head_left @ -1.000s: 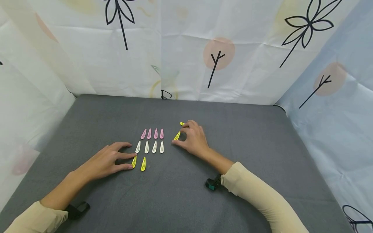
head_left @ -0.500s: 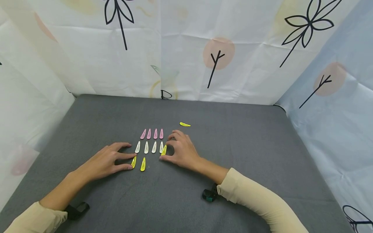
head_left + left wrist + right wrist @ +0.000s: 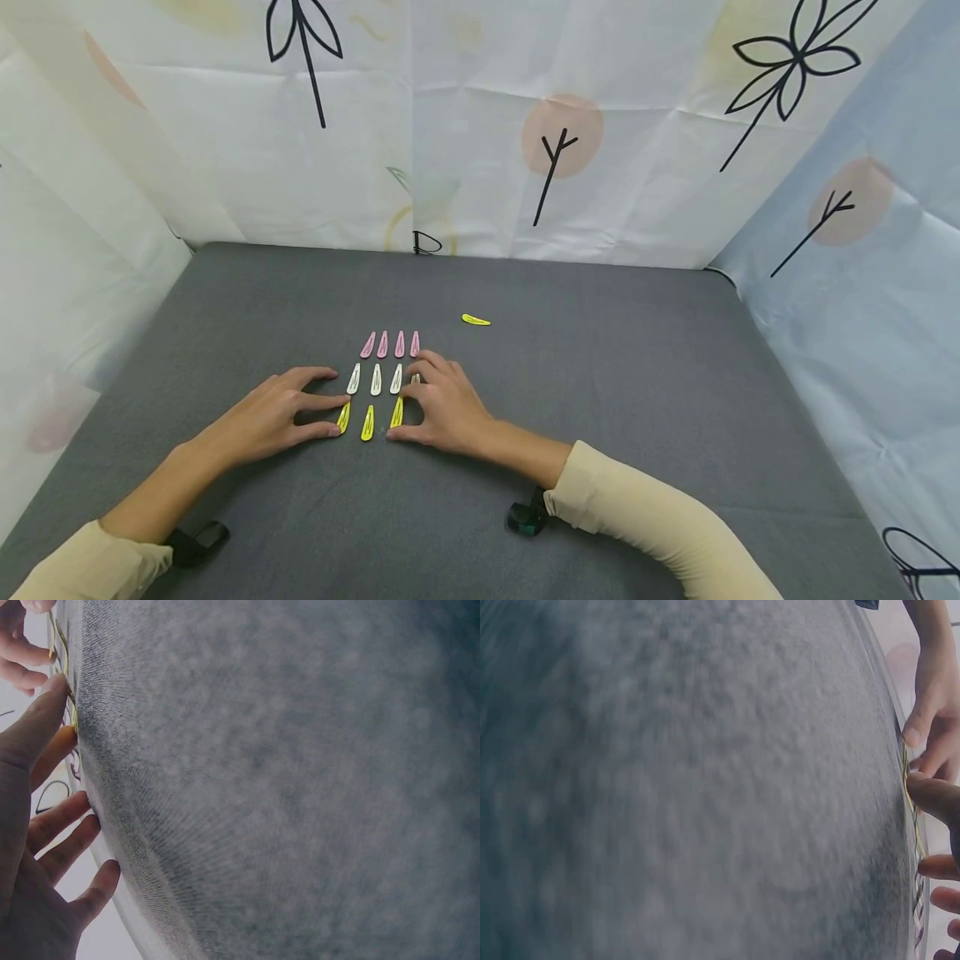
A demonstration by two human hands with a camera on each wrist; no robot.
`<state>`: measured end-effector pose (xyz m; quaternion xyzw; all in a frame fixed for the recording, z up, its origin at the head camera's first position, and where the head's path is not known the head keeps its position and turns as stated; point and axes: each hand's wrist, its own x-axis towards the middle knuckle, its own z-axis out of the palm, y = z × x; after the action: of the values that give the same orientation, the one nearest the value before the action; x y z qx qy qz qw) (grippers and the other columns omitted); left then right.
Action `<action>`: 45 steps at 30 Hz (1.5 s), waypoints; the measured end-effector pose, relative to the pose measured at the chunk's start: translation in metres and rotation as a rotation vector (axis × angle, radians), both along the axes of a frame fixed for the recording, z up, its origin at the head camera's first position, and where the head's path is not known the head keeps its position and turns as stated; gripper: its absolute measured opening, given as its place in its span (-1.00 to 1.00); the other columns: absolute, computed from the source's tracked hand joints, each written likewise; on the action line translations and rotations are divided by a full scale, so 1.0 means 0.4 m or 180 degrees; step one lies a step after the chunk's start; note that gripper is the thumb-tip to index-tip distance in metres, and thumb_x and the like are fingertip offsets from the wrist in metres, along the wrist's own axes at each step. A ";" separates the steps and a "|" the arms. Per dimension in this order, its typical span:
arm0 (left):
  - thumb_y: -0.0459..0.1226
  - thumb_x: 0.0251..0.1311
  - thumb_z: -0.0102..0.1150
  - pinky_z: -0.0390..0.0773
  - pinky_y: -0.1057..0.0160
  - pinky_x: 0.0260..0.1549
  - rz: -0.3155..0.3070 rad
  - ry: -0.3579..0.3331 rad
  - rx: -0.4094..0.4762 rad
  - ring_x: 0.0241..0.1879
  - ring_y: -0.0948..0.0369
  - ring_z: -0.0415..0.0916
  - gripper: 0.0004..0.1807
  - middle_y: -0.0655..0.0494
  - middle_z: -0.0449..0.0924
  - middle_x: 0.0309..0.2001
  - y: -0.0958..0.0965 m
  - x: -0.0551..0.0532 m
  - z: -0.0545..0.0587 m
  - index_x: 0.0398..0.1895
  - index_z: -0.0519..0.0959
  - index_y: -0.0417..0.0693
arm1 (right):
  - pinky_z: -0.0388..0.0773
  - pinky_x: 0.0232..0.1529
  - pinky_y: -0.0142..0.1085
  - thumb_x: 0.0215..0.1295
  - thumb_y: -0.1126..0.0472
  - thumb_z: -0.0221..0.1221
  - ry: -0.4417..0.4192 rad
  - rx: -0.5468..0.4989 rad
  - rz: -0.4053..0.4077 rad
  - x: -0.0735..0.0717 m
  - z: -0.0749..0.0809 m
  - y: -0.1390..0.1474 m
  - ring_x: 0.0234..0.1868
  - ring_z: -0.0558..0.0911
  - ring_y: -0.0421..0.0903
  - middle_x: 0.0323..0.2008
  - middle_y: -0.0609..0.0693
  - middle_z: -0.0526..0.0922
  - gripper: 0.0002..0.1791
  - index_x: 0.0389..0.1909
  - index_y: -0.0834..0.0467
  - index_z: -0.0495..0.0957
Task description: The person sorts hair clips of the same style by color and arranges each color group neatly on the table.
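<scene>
My left hand [image 3: 281, 410] rests at the left end of the front row, its thumb and index finger at the two ends of a yellow snap hair clip [image 3: 343, 418]. A second yellow hair clip [image 3: 367, 423] lies just right of it on the grey cloth. With thumb and index finger, my right hand [image 3: 447, 410] pinches a third yellow hair clip [image 3: 397, 412] at the row's right end. Behind these lies a row of white hair clips [image 3: 377, 380], the rightmost partly hidden by my right hand. Farther back is a row of pink hair clips [image 3: 383, 344].
One more yellow hair clip [image 3: 476, 320] lies sideways, behind and to the right of the rows. Grey cloth covers the table [image 3: 600, 350]. Patterned white curtains [image 3: 480, 125] hang at the back and both sides.
My right hand has carried a yellow hair clip leftward and nearer, from beside the pink row into the front row. The sideways yellow clip came into full view. My left hand stays put.
</scene>
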<state>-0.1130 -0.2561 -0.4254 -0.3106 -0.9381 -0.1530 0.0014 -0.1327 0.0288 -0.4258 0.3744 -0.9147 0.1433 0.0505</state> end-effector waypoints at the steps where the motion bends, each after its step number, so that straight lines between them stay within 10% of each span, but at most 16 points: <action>1: 0.15 0.15 0.34 0.43 -0.24 0.02 0.0001 -0.0004 0.0002 0.18 -0.07 0.43 -0.48 -0.09 0.49 0.22 0.000 0.000 0.000 0.13 0.69 0.17 | 0.33 0.24 -0.10 0.02 -0.38 0.37 -0.0005 0.0026 0.0001 0.002 0.000 -0.003 0.41 0.28 -0.02 0.11 -0.05 0.55 -0.39 -0.09 0.00 0.75; 24: 0.15 0.15 0.34 0.41 -0.25 0.03 0.0009 -0.0031 0.0018 0.19 -0.09 0.41 -0.48 -0.10 0.48 0.23 0.001 0.001 0.004 0.13 0.69 0.17 | 0.33 0.23 -0.09 -0.01 -0.38 0.39 0.0063 -0.0099 0.0019 0.001 -0.001 0.007 0.41 0.28 0.00 0.13 -0.04 0.55 -0.38 -0.08 0.00 0.75; 45: 0.14 0.11 0.37 0.43 -0.20 -0.01 -0.0036 0.0066 0.0078 0.18 -0.05 0.43 -0.49 -0.08 0.49 0.21 -0.004 -0.001 -0.007 0.11 0.70 0.19 | 0.32 0.16 0.05 0.30 0.10 0.31 0.0252 -0.0420 -0.1231 -0.184 -0.007 0.188 0.37 0.32 0.15 0.09 0.14 0.60 -0.79 -0.18 0.14 0.77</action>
<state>-0.1132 -0.2578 -0.4284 -0.3174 -0.9344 -0.1612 0.0141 -0.2064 0.1040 -0.4287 0.1931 -0.9555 0.1757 0.1374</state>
